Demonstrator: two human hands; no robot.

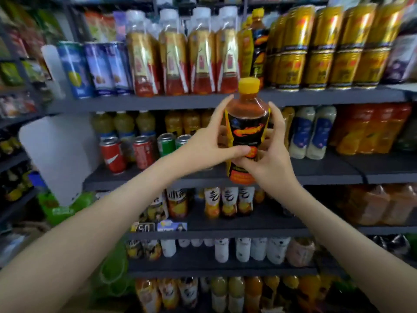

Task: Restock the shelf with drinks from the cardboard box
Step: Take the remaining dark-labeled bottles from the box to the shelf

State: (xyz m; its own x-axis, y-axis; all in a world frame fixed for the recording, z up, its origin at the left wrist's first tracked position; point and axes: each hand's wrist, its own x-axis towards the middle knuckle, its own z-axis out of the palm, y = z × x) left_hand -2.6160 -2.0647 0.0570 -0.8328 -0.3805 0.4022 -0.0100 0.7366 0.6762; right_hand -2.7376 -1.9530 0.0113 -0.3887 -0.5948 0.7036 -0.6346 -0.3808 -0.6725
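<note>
I hold a bottle (247,125) upright in front of the shelves, with a yellow cap, amber drink and a black-and-orange label. My left hand (214,141) grips its left side, thumb across the label. My right hand (270,152) grips its right side and lower front. The bottle's cap reaches the edge of the top shelf (158,102). A matching bottle (258,44) stands on that shelf just behind and above it. The cardboard box is out of view.
The top shelf holds blue cans (99,68), white-capped red-label bottles (173,55) and stacked gold cans (327,48). The second shelf (338,172) has red and green cans (140,152), juice bottles and pale bottles (309,132). Lower shelves carry more drinks. A white panel (58,154) hangs at left.
</note>
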